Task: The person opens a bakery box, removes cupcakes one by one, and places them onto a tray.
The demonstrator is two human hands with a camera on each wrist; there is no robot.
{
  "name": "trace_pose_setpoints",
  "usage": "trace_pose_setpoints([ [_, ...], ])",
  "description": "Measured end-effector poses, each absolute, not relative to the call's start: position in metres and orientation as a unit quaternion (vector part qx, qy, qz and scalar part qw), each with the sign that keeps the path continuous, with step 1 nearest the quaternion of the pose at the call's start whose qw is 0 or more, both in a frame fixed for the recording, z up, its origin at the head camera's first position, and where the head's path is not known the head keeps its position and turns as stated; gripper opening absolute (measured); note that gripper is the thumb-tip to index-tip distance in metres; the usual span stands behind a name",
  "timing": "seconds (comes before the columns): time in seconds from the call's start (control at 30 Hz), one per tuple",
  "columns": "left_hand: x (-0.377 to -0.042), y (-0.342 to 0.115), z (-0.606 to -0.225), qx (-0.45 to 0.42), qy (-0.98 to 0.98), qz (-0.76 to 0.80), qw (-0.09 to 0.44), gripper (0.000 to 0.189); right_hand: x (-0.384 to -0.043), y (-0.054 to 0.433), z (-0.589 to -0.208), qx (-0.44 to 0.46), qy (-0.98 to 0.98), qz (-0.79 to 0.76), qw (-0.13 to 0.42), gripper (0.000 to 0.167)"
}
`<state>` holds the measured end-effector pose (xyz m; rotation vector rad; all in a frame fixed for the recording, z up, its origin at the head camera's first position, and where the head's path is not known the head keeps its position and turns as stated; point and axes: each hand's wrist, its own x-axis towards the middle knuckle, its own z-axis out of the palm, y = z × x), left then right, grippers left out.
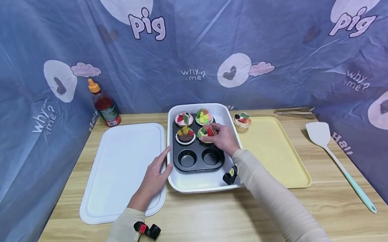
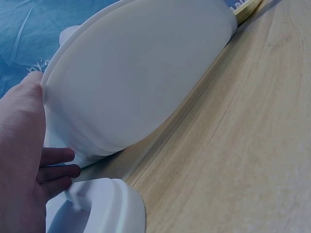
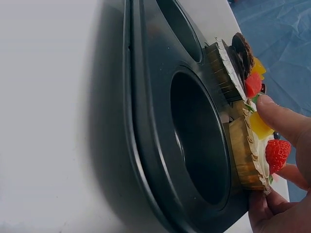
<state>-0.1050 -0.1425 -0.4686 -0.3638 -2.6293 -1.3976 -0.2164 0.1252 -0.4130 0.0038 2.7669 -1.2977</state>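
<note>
My right hand pinches a fruit-topped cupcake by its sides, with the thumb over its strawberry and yellow fruit. This cupcake is at the middle-right cup of a dark muffin pan. Three other cupcakes sit in the pan: a pink-and-white one, one with yellow and green fruit, and a chocolate one. Both front cups are bare. The pan lies in a deep white tray. Against the tray's left wall rests my left hand, fingers fairly straight, thumb near the rim.
A flat white tray lies left and a yellow tray right, with another fruit cupcake at its back left corner. Behind are a sauce bottle and metal tongs. A spatula lies far right.
</note>
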Motion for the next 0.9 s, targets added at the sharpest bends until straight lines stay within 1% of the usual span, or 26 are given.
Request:
trace_pose_setpoints([
  [0.23,-0.1048,-0.1425,-0.468,-0.12,-0.875,-0.464,0.072,0.06,-0.2157,0.125,-0.4129,0.0,0.896,-0.442,0.044,0.082],
  [0.6,-0.1044,-0.1429,-0.4676,-0.119,-0.873,-0.469,0.066,0.06,-0.2177,0.1252,-0.4176,-0.007,0.895,-0.445,0.023,0.076],
  [0.9,-0.1044,-0.1423,-0.466,-0.119,-0.872,-0.47,0.059,0.059,-0.2159,0.1244,-0.4157,-0.004,0.894,-0.447,0.014,0.077],
])
